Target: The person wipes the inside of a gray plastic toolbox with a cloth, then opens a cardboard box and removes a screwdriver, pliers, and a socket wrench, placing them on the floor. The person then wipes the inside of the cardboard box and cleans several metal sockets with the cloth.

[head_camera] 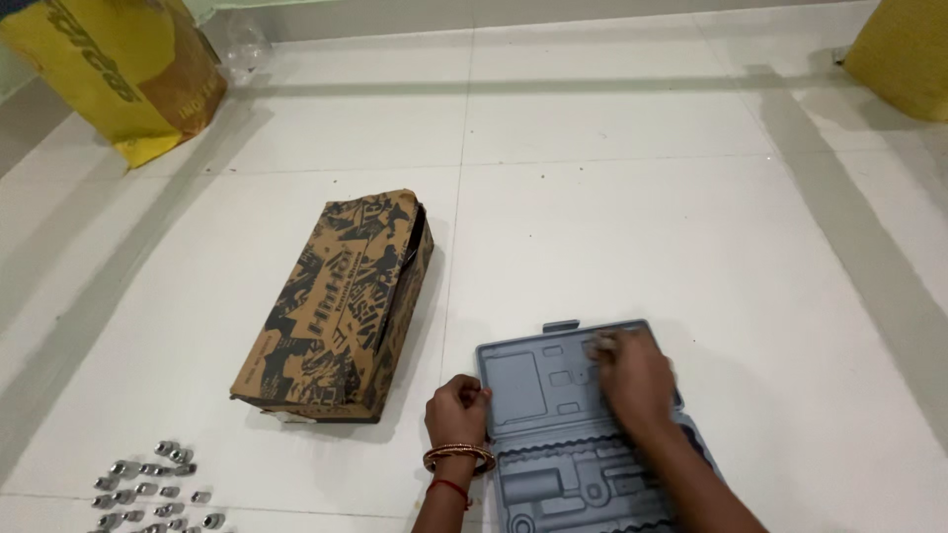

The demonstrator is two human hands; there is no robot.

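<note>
**Grey Case Held on the Floor**

Where the white tiled floor (612, 197) meets the lower edge of view, a grey plastic case (553, 415) is gripped at its left rim by the curled left hand (457, 403). The right hand (632, 375) is laid flat on it, fingers together. A cardboard box (341, 306) and metal sockets (148, 489) are seen nearby.

1. Bright, even ambient light; white tile floor (612, 197) w/ mild sheen, no hard glare.
2. Broad soft shadow bands diag. across floor, L & R.
3. Right hand (632, 380) motion-blurred; rest fairly sharp.
4. Slight wide-angle bowing at edges.
</note>
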